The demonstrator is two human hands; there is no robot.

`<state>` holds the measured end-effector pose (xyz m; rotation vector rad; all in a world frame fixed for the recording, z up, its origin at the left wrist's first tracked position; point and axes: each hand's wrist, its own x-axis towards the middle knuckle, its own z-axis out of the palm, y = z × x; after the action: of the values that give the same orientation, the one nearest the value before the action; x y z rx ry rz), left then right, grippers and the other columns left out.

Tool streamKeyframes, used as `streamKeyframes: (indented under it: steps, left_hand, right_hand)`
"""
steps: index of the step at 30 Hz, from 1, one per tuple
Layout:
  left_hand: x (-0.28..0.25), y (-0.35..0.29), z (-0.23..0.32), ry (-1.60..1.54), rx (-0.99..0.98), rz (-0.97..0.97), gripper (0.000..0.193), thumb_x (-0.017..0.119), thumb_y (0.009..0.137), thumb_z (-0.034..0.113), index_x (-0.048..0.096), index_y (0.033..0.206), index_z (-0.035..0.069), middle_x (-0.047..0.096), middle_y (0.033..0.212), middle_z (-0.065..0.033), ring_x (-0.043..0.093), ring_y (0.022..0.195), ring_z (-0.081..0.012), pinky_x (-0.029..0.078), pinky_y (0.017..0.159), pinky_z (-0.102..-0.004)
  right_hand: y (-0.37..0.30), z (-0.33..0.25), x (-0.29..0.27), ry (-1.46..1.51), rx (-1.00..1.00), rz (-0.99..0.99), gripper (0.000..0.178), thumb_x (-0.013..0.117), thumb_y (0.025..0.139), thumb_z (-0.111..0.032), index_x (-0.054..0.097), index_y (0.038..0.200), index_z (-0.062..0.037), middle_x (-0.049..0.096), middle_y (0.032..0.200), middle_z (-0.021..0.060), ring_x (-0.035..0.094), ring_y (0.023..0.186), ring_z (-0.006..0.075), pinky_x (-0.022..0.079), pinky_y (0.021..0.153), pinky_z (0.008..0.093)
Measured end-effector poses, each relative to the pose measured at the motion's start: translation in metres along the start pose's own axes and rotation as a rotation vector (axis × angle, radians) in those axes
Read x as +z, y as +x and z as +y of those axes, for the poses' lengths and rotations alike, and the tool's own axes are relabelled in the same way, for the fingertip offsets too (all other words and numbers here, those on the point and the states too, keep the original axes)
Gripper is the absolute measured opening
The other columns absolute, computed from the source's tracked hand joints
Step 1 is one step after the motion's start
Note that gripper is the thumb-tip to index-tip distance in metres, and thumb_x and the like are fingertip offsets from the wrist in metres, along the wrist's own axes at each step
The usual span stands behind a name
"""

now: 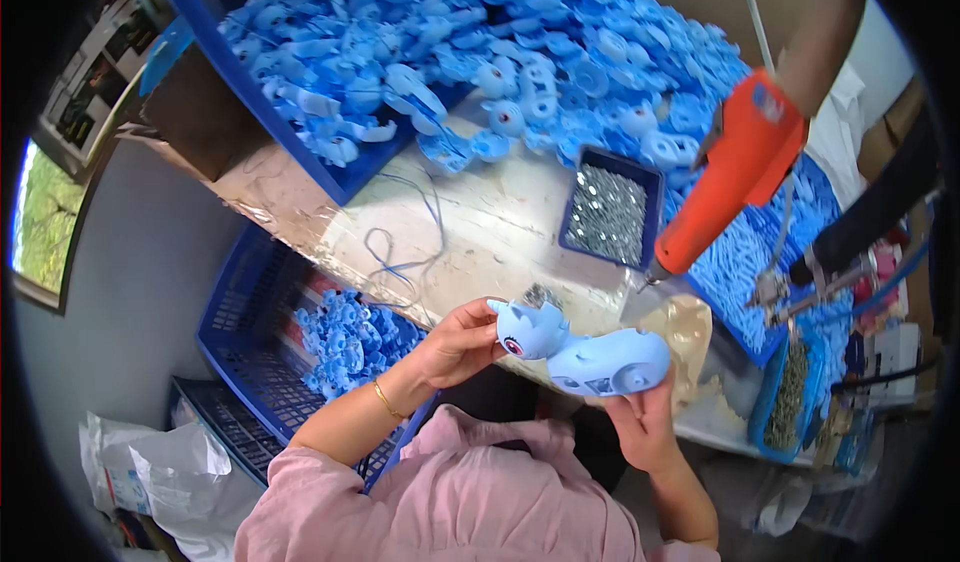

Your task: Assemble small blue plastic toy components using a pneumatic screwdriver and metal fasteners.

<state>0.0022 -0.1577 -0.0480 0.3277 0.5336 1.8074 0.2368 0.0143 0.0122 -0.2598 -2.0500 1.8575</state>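
Observation:
A light blue plastic toy pony (608, 354) with a small horn and a painted pink eye is held level above the table's near edge. My left hand (462, 344) is closed on its head end, fingers by the face and horn. Under and behind the rounded body end, my right hand (648, 424) grips it from below. Openings and a round boss show on the side of the body, and no legs can be seen on it. Just beyond the head lies a small heap of metal screws (541, 296).
An orange electric screwdriver (722, 177) hangs at the right, tip low over the worktable (480, 217). Beside it stands a dark tray (566, 240) of screws. Blue toy parts (480, 52) pile up at the back. A blue crate (235, 312) holds more parts at lower left.

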Motion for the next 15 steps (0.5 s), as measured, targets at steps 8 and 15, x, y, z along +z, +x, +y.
streamKeyframes:
  steps: [8,15]
  left_hand:
    - [0.043,0.032,-0.020,1.053,0.026,-0.172,0.053,0.068,0.093,0.014,0.046,0.140,0.002,0.052,0.137,-0.0116,0.050,0.128,-0.0259,0.041,0.108,-0.0390]
    - [0.063,0.081,-0.063,1.576,0.379,-0.374,0.086,0.081,0.074,0.019,0.036,0.145,0.001,0.048,0.140,-0.0201,0.044,0.129,-0.0394,0.036,0.110,-0.0454]
  right_hand:
    - [-0.016,-0.073,-0.042,-1.000,-0.384,0.058,0.029,0.076,0.073,-0.005,0.068,0.101,-0.0062,0.061,0.089,0.0073,0.060,0.072,0.0254,0.048,0.060,0.0354]
    - [-0.019,0.014,-0.040,-1.266,-0.200,0.056,0.034,0.067,0.074,-0.007,0.072,0.107,-0.0115,0.058,0.093,0.0039,0.059,0.082,0.0224,0.051,0.067,0.0342]
